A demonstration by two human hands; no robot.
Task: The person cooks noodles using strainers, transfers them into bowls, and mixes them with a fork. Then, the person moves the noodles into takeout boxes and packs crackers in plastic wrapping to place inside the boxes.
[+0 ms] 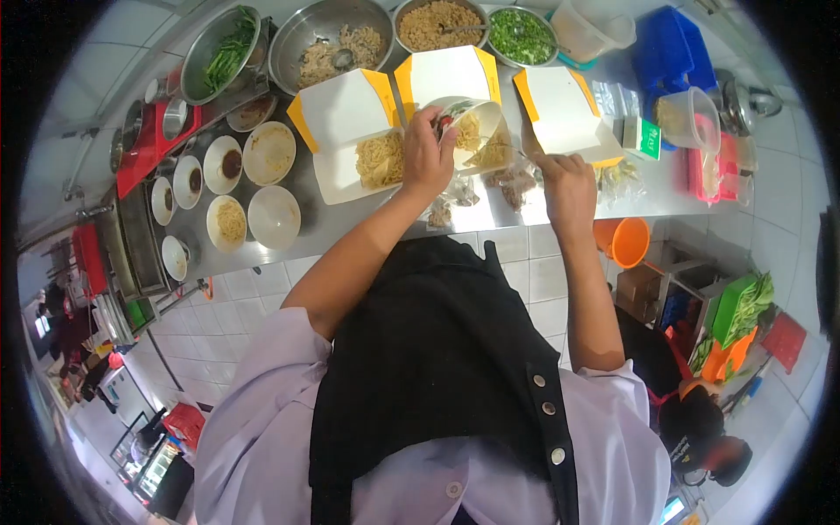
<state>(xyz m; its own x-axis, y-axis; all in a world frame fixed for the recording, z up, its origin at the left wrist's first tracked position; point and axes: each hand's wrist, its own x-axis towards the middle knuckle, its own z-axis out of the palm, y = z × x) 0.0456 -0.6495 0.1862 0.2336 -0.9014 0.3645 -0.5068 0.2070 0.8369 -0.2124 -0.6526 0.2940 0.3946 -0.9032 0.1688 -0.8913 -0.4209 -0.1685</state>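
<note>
My left hand (429, 156) grips a white bowl (492, 112), tilted on its side with noodles (469, 131) inside. The bowl hangs over the middle takeaway box (446, 74), whose yellow-edged lid stands up; noodles (492, 153) show in that box. My right hand (569, 184) is closed around a thin utensil, its kind unclear, at the box's right side. To the left, an open takeaway box (341, 179) holds noodles (380, 161). On the right stands another opened box (569, 131) with a bare white inside.
Along the back stand metal bowls of leafy greens (229, 54), a pale mixture (343, 54), brown crumbs (437, 26) and chopped greens (521, 37). Several white bowls (275, 217) sit at left. Small plastic bags (516, 188) lie near the front edge. A co-worker (700, 433) is at lower right.
</note>
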